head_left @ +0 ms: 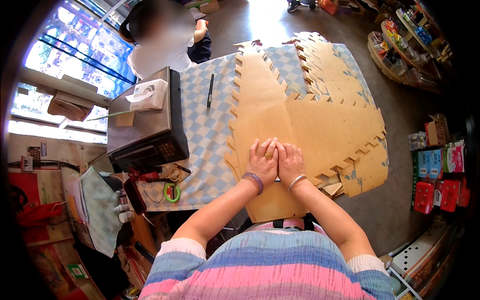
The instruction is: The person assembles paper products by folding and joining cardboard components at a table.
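Note:
A large tan sheet [265, 112] with notched, tooth-like edges lies on a table with a blue-and-white checked cloth [200, 132]. I cannot tell if it is cardboard or thin wood. A crease runs along its middle. My left hand [262, 164], with a ring and a purple bangle, rests flat on its near part, fingers stretched forward. Beside it, touching along the thumbs and index fingers, my right hand [291, 162] with a silver bangle also lies flat. Neither hand holds anything. More notched tan sheets [336, 70] lie at the far right, partly under this one.
At the left stands a dark metal-topped machine [145, 130] with a tissue pack [149, 95] on it. A pen [210, 90] and green-handled scissors [172, 192] lie on the cloth. A person [162, 60] sits beyond the table's far left; shelves with packaged goods [407, 45] stand right.

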Demonstrator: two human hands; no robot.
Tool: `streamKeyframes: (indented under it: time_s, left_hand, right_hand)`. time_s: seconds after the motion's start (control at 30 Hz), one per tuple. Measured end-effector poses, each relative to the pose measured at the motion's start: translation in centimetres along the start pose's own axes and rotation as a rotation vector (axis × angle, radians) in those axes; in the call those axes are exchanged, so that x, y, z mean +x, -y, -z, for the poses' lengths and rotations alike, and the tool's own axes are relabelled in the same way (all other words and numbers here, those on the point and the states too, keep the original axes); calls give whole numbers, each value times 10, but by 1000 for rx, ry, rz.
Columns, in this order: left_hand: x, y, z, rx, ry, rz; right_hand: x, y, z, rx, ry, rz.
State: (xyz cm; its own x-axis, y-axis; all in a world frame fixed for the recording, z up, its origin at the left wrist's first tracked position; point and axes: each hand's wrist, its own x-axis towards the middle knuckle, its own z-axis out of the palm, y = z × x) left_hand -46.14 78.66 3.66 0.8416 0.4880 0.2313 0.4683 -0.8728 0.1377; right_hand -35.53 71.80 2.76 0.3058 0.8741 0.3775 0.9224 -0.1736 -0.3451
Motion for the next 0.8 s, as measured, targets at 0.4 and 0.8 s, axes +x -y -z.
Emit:
streamKeyframes:
  time_s: [0.4, 0.8]
  left_hand:
    - [2, 7, 4, -66, 6, -45]
    - [1, 13, 9, -85, -44, -76]
  right_hand:
    - [-2, -2, -2, 16, 31, -15]
    - [-1, 7, 38, 266, 45, -29]
